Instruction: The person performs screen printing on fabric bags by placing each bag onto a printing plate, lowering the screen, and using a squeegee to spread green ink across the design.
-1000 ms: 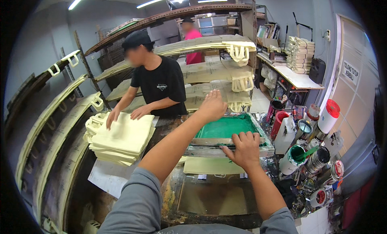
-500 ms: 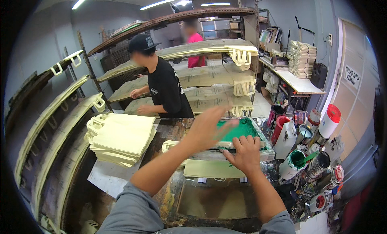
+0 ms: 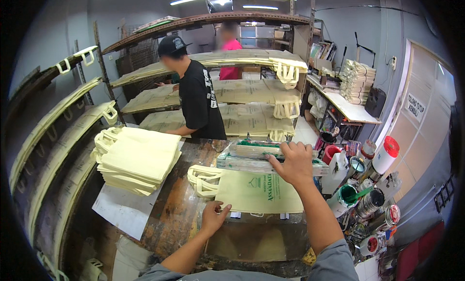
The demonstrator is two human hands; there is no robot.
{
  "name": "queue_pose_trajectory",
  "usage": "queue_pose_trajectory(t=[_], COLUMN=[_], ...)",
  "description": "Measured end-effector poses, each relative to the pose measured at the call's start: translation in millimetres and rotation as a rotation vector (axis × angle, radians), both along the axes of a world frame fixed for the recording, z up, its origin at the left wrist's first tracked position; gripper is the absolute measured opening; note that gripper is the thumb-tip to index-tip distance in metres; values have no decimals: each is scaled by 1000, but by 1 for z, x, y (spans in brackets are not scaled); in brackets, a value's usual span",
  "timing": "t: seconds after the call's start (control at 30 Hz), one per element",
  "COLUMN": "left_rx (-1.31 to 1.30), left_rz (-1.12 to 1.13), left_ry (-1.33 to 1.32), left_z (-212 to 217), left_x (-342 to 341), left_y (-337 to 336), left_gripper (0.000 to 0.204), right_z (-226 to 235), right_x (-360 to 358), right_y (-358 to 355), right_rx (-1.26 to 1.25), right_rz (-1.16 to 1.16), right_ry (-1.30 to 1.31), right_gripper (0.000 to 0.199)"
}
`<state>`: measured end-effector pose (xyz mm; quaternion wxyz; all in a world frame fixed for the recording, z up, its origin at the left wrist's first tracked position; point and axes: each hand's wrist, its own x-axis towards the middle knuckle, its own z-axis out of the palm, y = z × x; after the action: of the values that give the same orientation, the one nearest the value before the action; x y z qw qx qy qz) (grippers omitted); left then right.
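Observation:
My right hand (image 3: 296, 160) grips the near edge of a screen printing frame (image 3: 237, 161), its fingers over the top and thumb on the near side. The frame is tilted up at its near side, with green ink smears along it. Below it on the table lies a pale yellow fabric tote bag (image 3: 242, 194) with a green print, its handles pointing left. My left hand (image 3: 214, 217) is beside the bag's near left corner, thumb and fingers slightly apart. Whether its fingertips touch the fabric I cannot tell.
A stack of pale yellow bags (image 3: 138, 157) sits at the left of the table (image 3: 169, 203). Drying racks with bags (image 3: 58, 131) stand left and behind. A person in black (image 3: 198, 99) works beyond the table. Ink tubs, including a green one (image 3: 346, 196), crowd the right.
The near side of the frame has been lifted by my right hand, revealing the printed bag. My left hand has come from over the frame down to the bag's near left corner.

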<state>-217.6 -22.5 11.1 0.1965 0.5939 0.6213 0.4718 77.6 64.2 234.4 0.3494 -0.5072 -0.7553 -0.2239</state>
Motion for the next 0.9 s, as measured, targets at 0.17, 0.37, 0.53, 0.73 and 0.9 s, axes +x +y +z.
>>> queue_pose_trajectory(t=[0.17,0.37,0.53,0.73,0.9], left_rx=[-71,19,-37,-148,-59], left_rz=[8,89,207,93,154], left_ry=[192,47,271,228,290], left_z=[-28,-37,-31,-24,-34], left_x=[-6,2,-6,-10,-9], left_y=[19,14,14,19,19], left_gripper=[55,55,54,50,49], right_z=[14,20,20,21,21], right_x=[-2,-4,-4,-2,-2], right_y=[5,8,12,13,14], right_rx=[-20,-14,20,4,-4], right_rz=[-18,12,-1,4,42], right_ry=[-29,-7,-21,-7,29], right_gripper=[50,47,48,48,49])
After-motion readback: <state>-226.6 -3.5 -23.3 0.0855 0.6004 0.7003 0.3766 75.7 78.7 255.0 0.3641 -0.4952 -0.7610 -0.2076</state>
